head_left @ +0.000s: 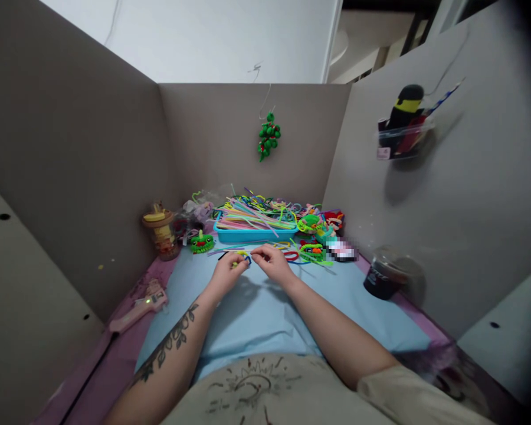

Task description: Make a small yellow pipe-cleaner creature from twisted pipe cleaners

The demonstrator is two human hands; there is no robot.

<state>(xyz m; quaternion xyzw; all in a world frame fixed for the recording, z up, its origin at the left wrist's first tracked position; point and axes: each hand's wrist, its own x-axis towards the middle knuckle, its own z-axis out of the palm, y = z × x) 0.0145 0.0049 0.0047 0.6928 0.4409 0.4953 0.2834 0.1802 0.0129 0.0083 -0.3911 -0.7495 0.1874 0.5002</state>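
My left hand and my right hand meet over the light blue mat, both pinched on a small bent piece of pipe cleaner, yellow-green and blue. Just beyond them stands a turquoise tray heaped with pipe cleaners in many colours. More loose pipe cleaners and small finished figures lie to its right. A green figure sits left of the tray.
Grey cardboard walls enclose the desk on three sides. A pink glue gun lies at the left, a lidded jar behind it, a dark cup at the right. A green ornament hangs on the back wall.
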